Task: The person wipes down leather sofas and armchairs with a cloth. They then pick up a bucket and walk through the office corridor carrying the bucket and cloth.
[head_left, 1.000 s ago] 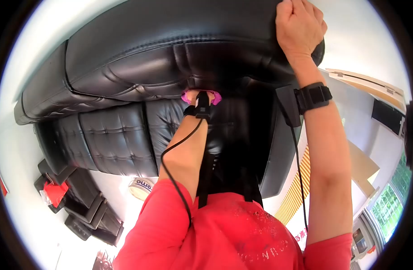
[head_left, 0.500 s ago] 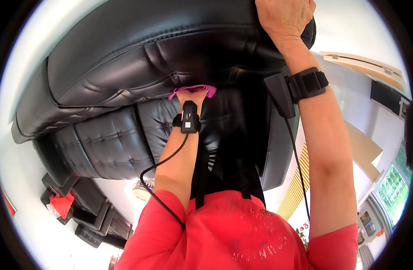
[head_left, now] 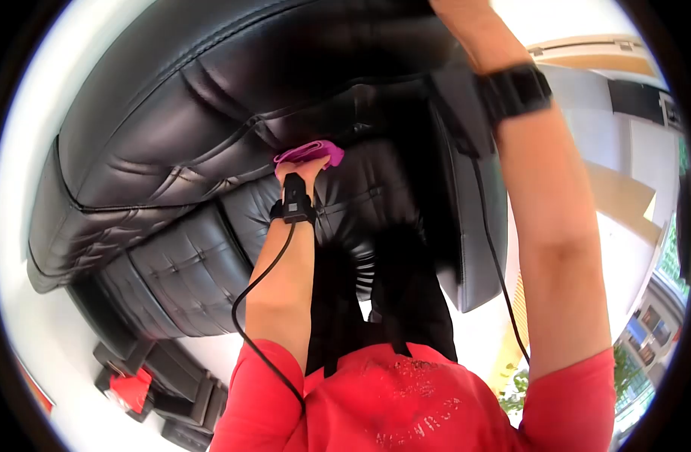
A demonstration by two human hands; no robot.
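We see more of the pink cloth (head_left: 324, 148) now, the left hand (head_left: 295, 167) clamping its fingers on it at the foot of the sofa backrest (head_left: 146, 135); work likely stays there. Right hand (head_left: 458, 9) slips mostly off-frame by the backrest's top; can't tell its fingers.

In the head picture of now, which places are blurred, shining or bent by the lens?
Head view: the strap on the right wrist is smeared, perhaps by motion; the sofa shows glare along its creases, and the lens bows its edges; the cloth is fairly sharp.
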